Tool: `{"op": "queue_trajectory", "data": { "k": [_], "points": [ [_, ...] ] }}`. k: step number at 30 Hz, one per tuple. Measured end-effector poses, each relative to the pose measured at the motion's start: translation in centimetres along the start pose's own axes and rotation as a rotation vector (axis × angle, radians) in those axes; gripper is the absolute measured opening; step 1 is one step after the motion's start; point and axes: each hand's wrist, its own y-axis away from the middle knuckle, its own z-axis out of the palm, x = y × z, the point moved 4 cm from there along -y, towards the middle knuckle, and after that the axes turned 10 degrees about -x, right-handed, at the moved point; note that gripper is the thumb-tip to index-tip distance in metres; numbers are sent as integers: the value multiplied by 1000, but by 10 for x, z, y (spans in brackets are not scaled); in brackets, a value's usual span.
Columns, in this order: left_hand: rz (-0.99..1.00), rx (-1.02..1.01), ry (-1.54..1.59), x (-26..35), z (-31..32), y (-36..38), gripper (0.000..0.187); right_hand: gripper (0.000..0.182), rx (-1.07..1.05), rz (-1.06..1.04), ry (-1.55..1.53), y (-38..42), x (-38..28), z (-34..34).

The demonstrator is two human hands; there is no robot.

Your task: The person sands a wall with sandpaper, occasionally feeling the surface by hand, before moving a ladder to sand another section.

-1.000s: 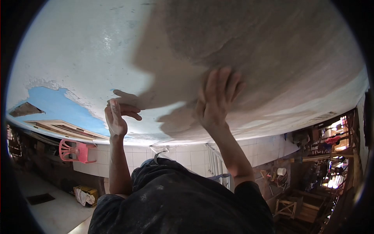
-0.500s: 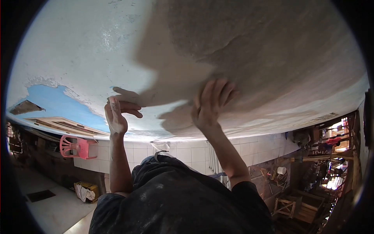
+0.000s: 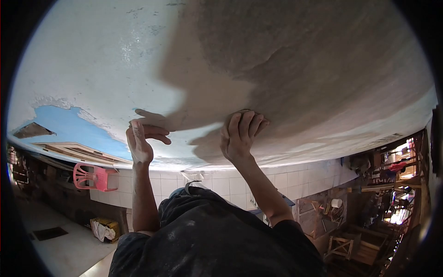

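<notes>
My left hand (image 3: 140, 142) is at the pale wall (image 3: 115, 69) on the left. Its thumb stands apart from the loosely bent fingers, and nothing shows in it. Its shadow falls on the wall right beside the fingertips. Further right, my right hand (image 3: 240, 134) presses against the wall with fingers bent close together. A thin dark edge shows just past its fingertips; what lies under the fingers is hidden, and I cannot tell what it is. The wall around it is a darker, greyish patch (image 3: 295, 69), partly in shadow.
Peeling paint bares a blue patch (image 3: 78, 122) at the left. Below the wall runs a tiled ledge or floor strip (image 3: 221, 184). A pink plastic chair (image 3: 96, 177) and a yellow box (image 3: 106, 229) stand left; wooden frames (image 3: 353, 244) and clutter lie right.
My right hand has moved a little down and left along the wall, its fingers closer together. My left hand stays almost in place as the view shifts slightly.
</notes>
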Motion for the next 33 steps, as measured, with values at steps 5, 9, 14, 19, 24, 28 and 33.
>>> {"op": "queue_trajectory", "data": {
  "k": [5, 9, 14, 19, 24, 28, 33],
  "points": [
    [19, -4, -2, -7, -1, -2, 92, 43, 180, 293, -297, -48, 10, -34],
    [14, 4, 5, -4, 0, 0, 93, 57, 97, 127, -69, -30, -1, -13],
    [-20, 37, 25, -10, 0, 0, 94, 56, 53, 47, -95, -27, 0, -19],
    [-14, 16, 18, -9, -1, 0, 93, 50, 102, 104, -79, -44, 3, -29],
    [-14, 17, 78, -10, 0, 1, 90, 45, 139, 34, -83, 7, -11, 10],
    [-3, 52, 119, -3, 5, 1, 76, 46, 37, 60, -273, 13, -11, -1],
    [101, -88, -219, 23, 31, 15, 47, 45, 74, 161, -697, 12, -8, -33]
  ]
}}
